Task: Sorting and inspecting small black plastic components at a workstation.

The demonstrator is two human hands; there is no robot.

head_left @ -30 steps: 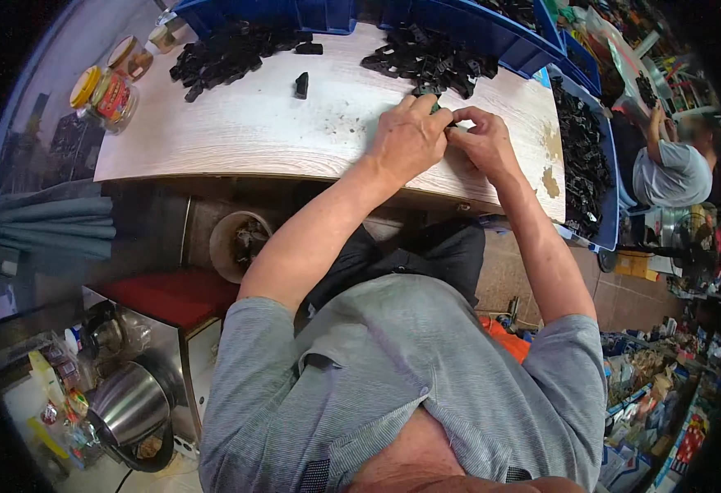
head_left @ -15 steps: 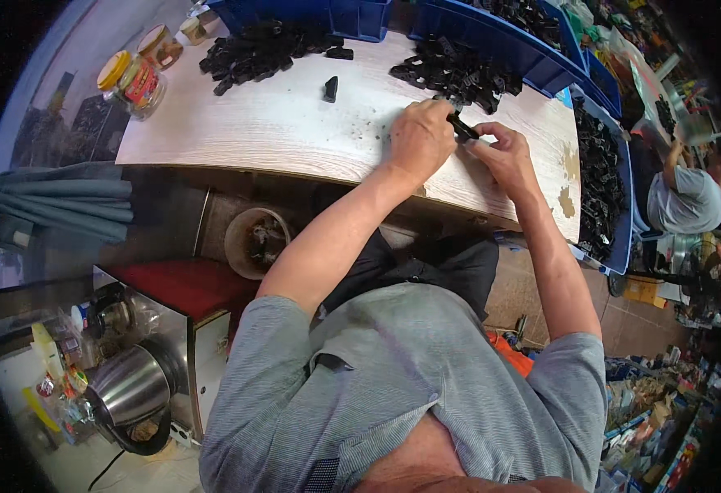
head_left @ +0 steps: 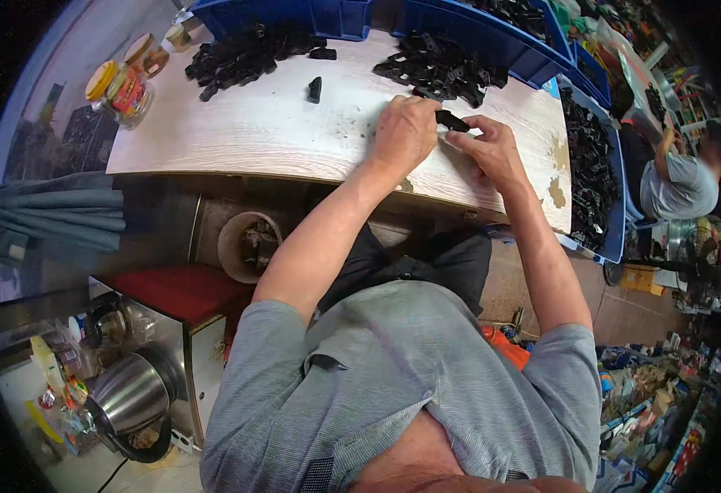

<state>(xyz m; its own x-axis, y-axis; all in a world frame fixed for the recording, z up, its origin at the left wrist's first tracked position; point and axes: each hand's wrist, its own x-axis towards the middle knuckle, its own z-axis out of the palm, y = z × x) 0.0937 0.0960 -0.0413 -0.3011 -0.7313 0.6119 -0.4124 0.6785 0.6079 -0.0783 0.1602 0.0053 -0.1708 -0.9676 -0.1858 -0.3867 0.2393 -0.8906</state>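
Between my two hands is a small black plastic part [head_left: 452, 122], held over the right half of the white wood-grain table [head_left: 237, 135]. My left hand [head_left: 408, 131] has its fingers closed on the part's left end. At the other end, the thumb and fingers of my right hand [head_left: 489, 148] pinch it. Just beyond my hands lies a heap of similar black parts [head_left: 443, 70]. A second heap of black parts [head_left: 249, 56] sits at the far left, with one single black piece [head_left: 314, 89] apart from it.
Blue bins [head_left: 492, 37] line the table's far edge, and a blue crate [head_left: 595, 177] of black parts stands along its right side. A yellow-lidded jar [head_left: 120, 92] stands at the left corner. Below the front edge is a waste bucket [head_left: 248, 245]. Another person [head_left: 679, 182] sits at far right.
The black part has turned slightly in my fingers, to a flatter angle. My hands stay at nearly the same spot over the table, while the whole view has shifted a little.
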